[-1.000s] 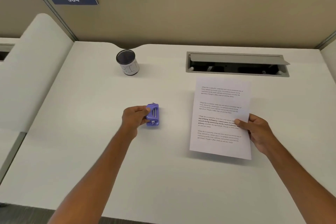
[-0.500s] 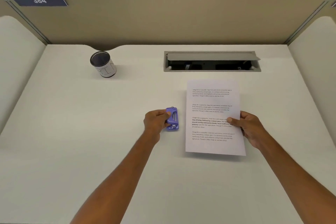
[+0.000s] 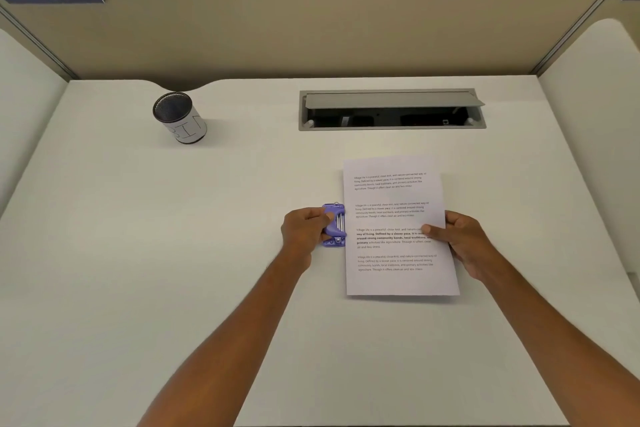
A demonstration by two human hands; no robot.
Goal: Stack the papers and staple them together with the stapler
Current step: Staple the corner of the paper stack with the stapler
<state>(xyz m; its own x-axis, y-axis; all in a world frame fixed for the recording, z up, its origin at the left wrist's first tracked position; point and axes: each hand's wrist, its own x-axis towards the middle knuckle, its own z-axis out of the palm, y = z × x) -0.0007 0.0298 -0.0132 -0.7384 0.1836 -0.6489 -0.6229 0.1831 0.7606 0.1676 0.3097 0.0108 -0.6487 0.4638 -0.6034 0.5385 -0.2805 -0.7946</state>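
Since the earlier frame the left hand, grasping the small purple plastic stapler, has slid it rightward until it touches the left long edge of the white printed paper stack. The right hand pinches the stack's right edge, its long axis running away from the person. Left of the stack the pale desk lies open, and the black mesh cup stands well apart.

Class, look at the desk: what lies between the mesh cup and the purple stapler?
Nothing: in the head view, only bare white desk runs from the mesh cup to the purple stapler, held by the left hand.
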